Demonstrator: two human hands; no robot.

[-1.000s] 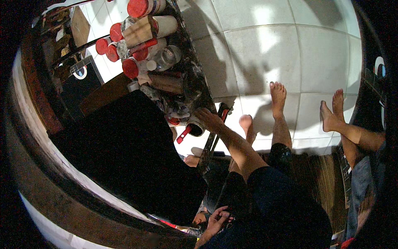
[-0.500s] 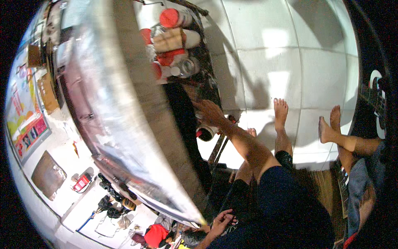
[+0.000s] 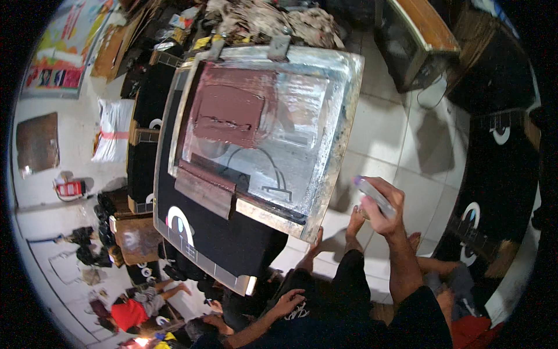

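Observation:
My right hand [image 3: 383,212], right of the screen-printing frame [image 3: 344,116], grips a small translucent bottle [image 3: 367,189] with a purple cap. The frame has metal clamps [image 3: 279,47] at its top and a thick maroon ink patch [image 3: 229,113] on its mesh. A squeegee [image 3: 206,198] with a stained blade lies along the frame's lower edge, over a black board [image 3: 186,244] with a white curved print. My left hand [image 3: 290,302] rests low on my dark clothing, fingers loosely apart, apparently empty.
A person in red [image 3: 128,314] is at lower left, another person [image 3: 465,328] at lower right. A wooden-topped cabinet [image 3: 418,35] stands upper right, black boards [image 3: 494,163] below it. Rags [image 3: 273,20] are piled behind the frame; a white sack [image 3: 110,131] is left.
The view has swung onto the frame, which was a blurred, tilted slab earlier. My right hand has left the jars, moved rightward, and now holds the bottle.

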